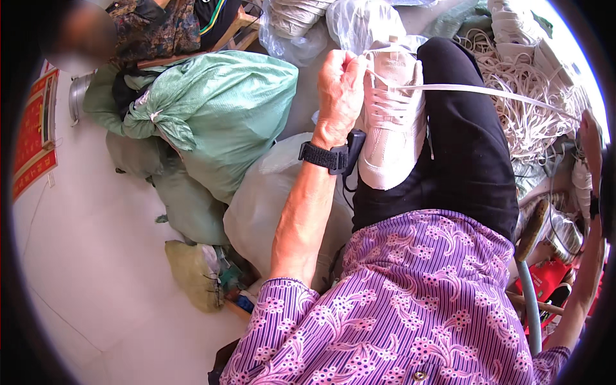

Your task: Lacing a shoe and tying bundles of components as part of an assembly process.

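A white sneaker rests on my lap, toe toward me, with a white shoelace threaded through part of its eyelets. Beside the upper left of the shoe's opening, my left hand is closed, pinching the lace at the eyelet edge. The lace stretches taut from the shoe across my right thigh to the far right. There my right hand grips it near the picture's rim, its fingers partly lost in the edge distortion. A black strap circles my left wrist.
A heap of loose white laces lies at the right, with more white shoes above it. Tied green sacks and a whitish plastic bag stand at my left. Clear plastic bags lie ahead. A person is at the upper left.
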### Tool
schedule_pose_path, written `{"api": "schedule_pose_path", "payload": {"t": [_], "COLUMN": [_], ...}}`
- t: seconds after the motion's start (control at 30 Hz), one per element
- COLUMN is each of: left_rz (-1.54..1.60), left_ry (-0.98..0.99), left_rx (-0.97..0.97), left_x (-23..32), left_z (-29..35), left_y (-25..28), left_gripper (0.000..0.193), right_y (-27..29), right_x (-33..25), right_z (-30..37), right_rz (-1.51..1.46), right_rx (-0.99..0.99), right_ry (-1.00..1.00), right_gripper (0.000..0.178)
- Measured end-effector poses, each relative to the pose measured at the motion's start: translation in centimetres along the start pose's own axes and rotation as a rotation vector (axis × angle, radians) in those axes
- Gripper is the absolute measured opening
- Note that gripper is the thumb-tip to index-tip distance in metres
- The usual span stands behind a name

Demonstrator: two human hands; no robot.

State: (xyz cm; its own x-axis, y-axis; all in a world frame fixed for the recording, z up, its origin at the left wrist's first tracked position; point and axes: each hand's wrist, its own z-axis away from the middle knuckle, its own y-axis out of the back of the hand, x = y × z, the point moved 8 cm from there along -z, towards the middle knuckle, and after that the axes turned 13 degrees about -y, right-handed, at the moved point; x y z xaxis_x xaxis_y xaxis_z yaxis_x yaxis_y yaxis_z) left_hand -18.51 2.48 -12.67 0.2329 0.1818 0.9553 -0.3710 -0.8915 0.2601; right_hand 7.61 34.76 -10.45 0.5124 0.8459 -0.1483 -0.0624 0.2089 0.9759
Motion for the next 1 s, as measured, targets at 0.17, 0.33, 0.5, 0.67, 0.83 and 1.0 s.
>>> {"api": "schedule_pose_path", "payload": {"t": [0.17, 0.33, 0.5, 0.67, 0.83, 1.0], "left_rz": [0.15, 0.329, 0.412, -0.105, -0.167, -0.107], "left_ry": [0.035, 0.17, 0.165, -0.123, -0.09, -0.093], "left_rx": [-0.044, 0.012, -0.007, -0.051, -0.198, -0.231], "left_x": [0.1, 0.7, 0.6, 2.2, 1.5, 1.6], "left_z": [-0.6, -0.2, -0.1, -0.5, 1.3, 1.4], "left_y": [-2.6, -2.0, -2.6, -2.4, -2.8, -3.6], "left_gripper": [0.008, 0.012, 0.017, 0.016, 0.011, 0.015], "right_y": [-7.8, -2.0, 0.7, -0.2, -0.4, -0.2], "right_x": [15.2, -3.9, -16.1, -20.3, -21.1, -20.8], "right_z": [-7.6, -7.7, -6.1, -4.0, -2.9, -4.6], "right_rz": [-0.164, -0.484, -0.565, -0.458, -0.48, -0.535], "right_rx": [-0.091, 0.061, 0.112, 0.07, -0.035, -0.125], "right_ry": [-0.229, 0.146, 0.533, 0.667, 0.695, 0.534], "right_gripper": [0.02, 0.016, 0.014, 0.011, 0.009, 0.013]}}
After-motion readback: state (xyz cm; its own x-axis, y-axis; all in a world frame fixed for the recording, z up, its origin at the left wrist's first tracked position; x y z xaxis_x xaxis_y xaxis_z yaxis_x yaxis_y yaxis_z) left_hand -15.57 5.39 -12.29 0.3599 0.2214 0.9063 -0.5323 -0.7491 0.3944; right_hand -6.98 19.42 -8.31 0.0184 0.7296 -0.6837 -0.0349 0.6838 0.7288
